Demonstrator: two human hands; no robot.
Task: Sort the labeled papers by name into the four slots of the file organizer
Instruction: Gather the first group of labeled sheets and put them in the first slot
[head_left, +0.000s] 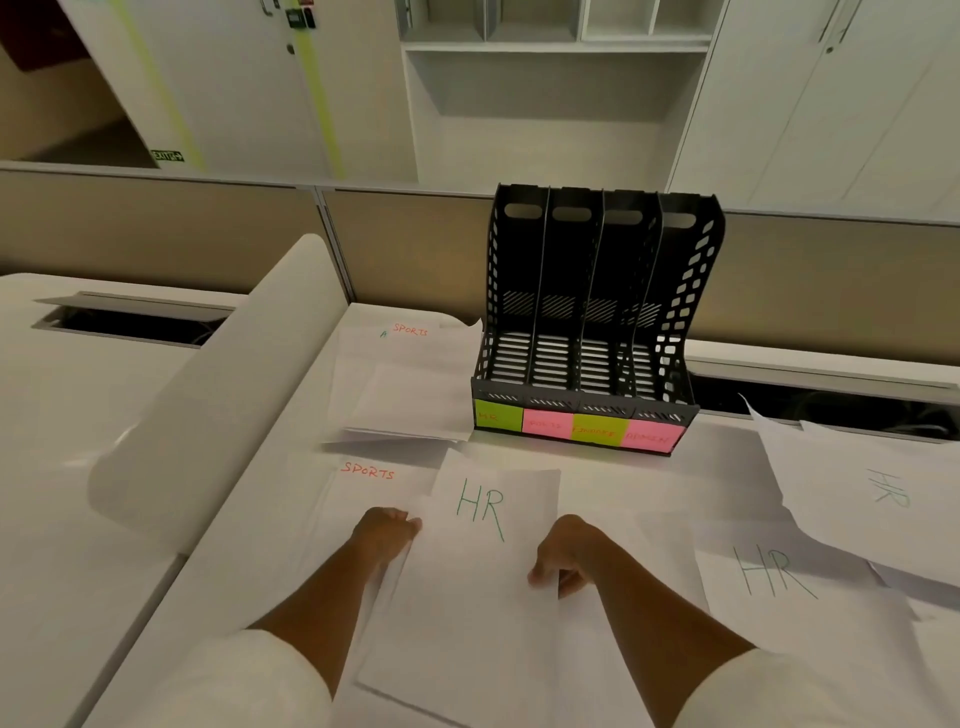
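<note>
A black four-slot file organizer (592, 332) stands upright at the back of the desk, its slots holding no papers. Green and pink sticky labels run along its front lip. Just in front of me lies a white sheet marked HR (483, 561) in green. My left hand (387, 538) pinches its left edge and my right hand (563, 558) pinches its right edge. To the left lies a sheet marked SPORTS (363, 493), with a stack topped by another SPORTS sheet (400, 379) behind it. Two more HR sheets, one (789, 597) nearer and one (872, 499) farther, lie to the right.
A raised white divider (218, 395) runs diagonally along the left of the papers. A tan partition wall (831, 291) stands behind the organizer, with open cable slots (831, 405) in the desk at back right and back left. More blank sheets lie under my arms.
</note>
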